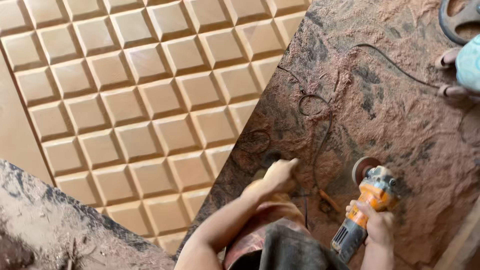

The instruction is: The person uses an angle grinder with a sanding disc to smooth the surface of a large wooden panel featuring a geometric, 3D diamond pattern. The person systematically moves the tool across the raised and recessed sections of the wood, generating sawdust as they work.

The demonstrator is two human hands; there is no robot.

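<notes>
A large pale wooden panel carved into a grid of raised bevelled squares [135, 115] lies flat and fills the left and centre of the view, its right edge running on a diagonal from upper right to lower left; beside that edge spreads the floor covered in reddish-brown sawdust [400, 125], over which a thin black power cable [320, 120] loops; on the right, low in the view, the orange and grey angle grinder with a round sanding disc [367, 202] lies with its long axis tilted, disc end up and left, tail down toward the person; the right hand [377, 225] is wrapped around its body, gripping it clear of the panel; the left hand [277, 176] is loosely curled just beside the panel's edge, nearer the wood than the grinder; whether it holds anything I cannot tell.
</notes>
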